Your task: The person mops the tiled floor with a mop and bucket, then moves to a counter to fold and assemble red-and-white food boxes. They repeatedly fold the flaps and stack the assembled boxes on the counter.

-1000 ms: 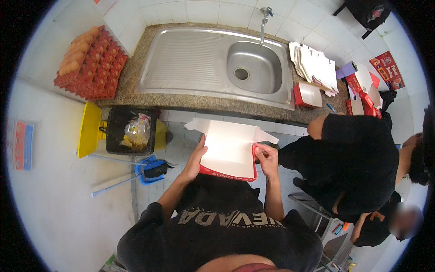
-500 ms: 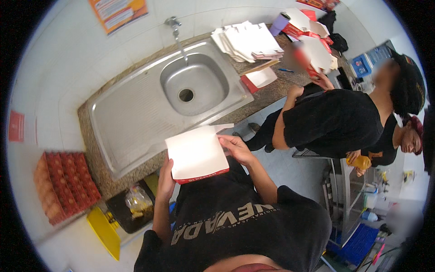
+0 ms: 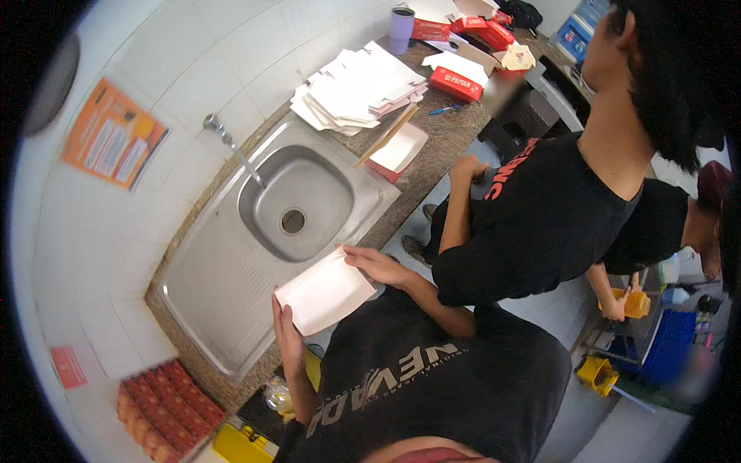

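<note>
A small cardboard food box [image 3: 326, 292], its pale inside facing up, is held between my two hands in front of the sink. My left hand [image 3: 289, 330] grips its left end, with the thumb at the rim. At the opposite end my right hand [image 3: 376, 266] pinches the wall near the far corner. The outside of the box is mostly hidden from above. Beyond it, on the counter by the sink, sits another box [image 3: 401, 150], red outside and white inside, with its lid raised. A stack of flat white cardboard blanks [image 3: 359, 86] lies behind that one.
The steel sink [image 3: 297, 202] has a tap [image 3: 224, 130] on the wall side. Red boxes [image 3: 457, 81], a blue pen [image 3: 444, 110] and a purple tumbler [image 3: 400, 31] stand along the counter. A co-worker [image 3: 540, 208] is close on my right. Stacked egg trays [image 3: 166, 409] are lower left.
The box in my hands has tilted, and its raised flap no longer shows. My view has swung right. The nearby co-worker appears closer, and a red box now rests on the counter.
</note>
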The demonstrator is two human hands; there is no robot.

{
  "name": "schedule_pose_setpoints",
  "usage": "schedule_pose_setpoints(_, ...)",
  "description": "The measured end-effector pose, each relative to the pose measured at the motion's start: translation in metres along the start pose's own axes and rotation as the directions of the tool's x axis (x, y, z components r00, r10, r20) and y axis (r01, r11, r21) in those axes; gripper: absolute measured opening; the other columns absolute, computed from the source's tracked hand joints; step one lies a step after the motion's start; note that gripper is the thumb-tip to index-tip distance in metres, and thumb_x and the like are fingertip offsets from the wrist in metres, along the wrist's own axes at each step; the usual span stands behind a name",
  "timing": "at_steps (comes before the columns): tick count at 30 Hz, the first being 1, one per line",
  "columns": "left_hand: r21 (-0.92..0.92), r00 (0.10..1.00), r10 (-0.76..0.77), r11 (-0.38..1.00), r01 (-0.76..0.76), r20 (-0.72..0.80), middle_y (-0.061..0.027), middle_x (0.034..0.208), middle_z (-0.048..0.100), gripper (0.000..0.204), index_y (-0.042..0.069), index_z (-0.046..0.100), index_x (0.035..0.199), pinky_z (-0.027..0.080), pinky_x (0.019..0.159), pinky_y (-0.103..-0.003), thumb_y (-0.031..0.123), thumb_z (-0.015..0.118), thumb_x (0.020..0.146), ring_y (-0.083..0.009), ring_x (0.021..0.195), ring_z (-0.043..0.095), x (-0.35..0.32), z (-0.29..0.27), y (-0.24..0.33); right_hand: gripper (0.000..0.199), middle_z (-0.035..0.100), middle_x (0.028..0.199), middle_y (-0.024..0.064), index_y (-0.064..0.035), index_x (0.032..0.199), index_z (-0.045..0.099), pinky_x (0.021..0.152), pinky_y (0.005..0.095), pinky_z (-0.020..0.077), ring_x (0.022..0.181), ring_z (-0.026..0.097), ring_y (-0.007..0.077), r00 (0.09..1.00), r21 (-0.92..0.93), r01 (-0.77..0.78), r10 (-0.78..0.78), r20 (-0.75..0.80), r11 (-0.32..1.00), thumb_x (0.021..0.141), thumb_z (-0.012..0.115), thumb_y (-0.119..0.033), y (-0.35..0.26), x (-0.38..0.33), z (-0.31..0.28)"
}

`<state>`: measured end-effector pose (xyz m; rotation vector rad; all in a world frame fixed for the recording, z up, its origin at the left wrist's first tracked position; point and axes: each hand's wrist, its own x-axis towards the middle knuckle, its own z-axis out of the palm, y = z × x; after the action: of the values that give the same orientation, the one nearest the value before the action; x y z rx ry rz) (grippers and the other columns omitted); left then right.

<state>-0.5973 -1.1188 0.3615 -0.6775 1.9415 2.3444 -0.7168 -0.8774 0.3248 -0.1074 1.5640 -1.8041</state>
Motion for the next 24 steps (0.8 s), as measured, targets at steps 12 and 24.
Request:
schedule_pose_setpoints(12, 0.067, 0.993, -0.118, 0.991, 0.117, 0.013, -0.0175, 0.145, 0.043, 0.060, 0.003, 0.023, 0.154, 0.043, 0.104, -0.038, 0.034, 0.043, 0.106, -0.0264, 0.130, 0.048, 0.032, 0.080, 0.016, 0.048, 0.055, 0.127, 0.0101, 0.0014, 0.136, 0.042, 0.099, 0.0292, 0.0412, 0.115, 0.052, 0.0138, 0.997, 0.140, 0.050, -0.043, -0.058, 0.989, 0.102, 0.056, -0.030, -0.002, 0.001, -0.086)
schedule_pose_setpoints(24, 0.267, 0.950, -0.312, 0.915, 0.303, -0.010, -0.0140, 0.134, 0.053, 0.047, -0.003, 0.042, 0.142, 0.047, 0.099, -0.035, 0.027, 0.047, 0.106, -0.0187, 0.120, 0.054, 0.030, 0.141, -0.005, 0.054, 0.052, 0.140, 0.0115, -0.0016, 0.147, 0.039, 0.108, 0.0325, 0.0369, 0.127, 0.048, 0.0203, 0.986, 0.173, -0.055, 0.082, -0.149, 0.983, 0.102, 0.054, -0.029, 0.007, -0.043, -0.148)
